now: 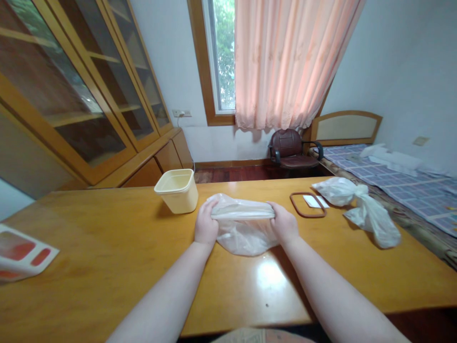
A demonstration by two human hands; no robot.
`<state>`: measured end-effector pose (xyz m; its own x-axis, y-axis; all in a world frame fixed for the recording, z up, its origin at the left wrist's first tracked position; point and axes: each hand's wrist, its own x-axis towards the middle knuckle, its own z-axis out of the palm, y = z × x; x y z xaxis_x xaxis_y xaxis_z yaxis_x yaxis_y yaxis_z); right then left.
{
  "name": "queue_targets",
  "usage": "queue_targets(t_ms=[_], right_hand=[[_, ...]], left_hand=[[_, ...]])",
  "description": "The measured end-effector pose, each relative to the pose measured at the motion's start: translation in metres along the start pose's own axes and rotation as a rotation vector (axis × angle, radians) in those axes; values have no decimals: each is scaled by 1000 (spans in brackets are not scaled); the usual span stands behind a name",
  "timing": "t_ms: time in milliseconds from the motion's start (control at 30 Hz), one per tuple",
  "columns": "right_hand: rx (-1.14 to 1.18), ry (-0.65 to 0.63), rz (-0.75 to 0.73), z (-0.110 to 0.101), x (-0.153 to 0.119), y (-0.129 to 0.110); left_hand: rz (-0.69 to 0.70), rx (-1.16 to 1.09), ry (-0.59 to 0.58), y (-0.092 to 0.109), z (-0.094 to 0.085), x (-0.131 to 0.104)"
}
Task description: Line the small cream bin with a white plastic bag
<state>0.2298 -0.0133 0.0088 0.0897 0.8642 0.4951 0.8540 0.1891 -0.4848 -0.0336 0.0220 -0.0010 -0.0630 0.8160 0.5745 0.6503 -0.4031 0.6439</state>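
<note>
A translucent white plastic bag (246,233) is stretched between my two hands, just over the wooden table, with its upper edge gathered into a folded band. My left hand (207,221) is closed on the left end of that band. At the other end, my right hand (284,223) grips the bag with the thumb on top. Left of my left hand stands a cream plastic bin (178,191), upright and open at the top. A brown rounded-square ring (309,215) lies flat to the right of my right hand.
On the right of the wooden table (117,257) lie a knotted white plastic bag (373,214) and a small white card (312,201). A white-and-red object (24,252) is at the left edge. Beyond are a maroon chair (291,147), a bed (403,171) and a glass-door cabinet (96,62).
</note>
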Motion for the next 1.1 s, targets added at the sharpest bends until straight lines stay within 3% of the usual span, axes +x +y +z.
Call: queue_targets(t_ms=[100,200,267,433,533,633,767,933,1100], right_hand=[[68,136,52,2,6,10],[184,317,-33,2,8,15],[234,368,-113,2,7,14],[176,258,-126,3,3,8],[133,303,-54,3,2,7],[86,380,8,2,1,8],[48,316,89,-1,-1,10],[130,278,-165,3,2,10],[132,219,-167,8,5,13]], left_hand=[[-56,-19,7,-3,4,1],[-125,-18,16,-5,6,1],[-123,-8,32,-4,6,1],[-10,49,184,3,3,-1],[6,79,237,3,0,-1],[-25,56,154,0,-1,1],[-11,11,7,-5,4,1],[39,-2,48,-8,9,2],[11,-47,79,-9,8,2]])
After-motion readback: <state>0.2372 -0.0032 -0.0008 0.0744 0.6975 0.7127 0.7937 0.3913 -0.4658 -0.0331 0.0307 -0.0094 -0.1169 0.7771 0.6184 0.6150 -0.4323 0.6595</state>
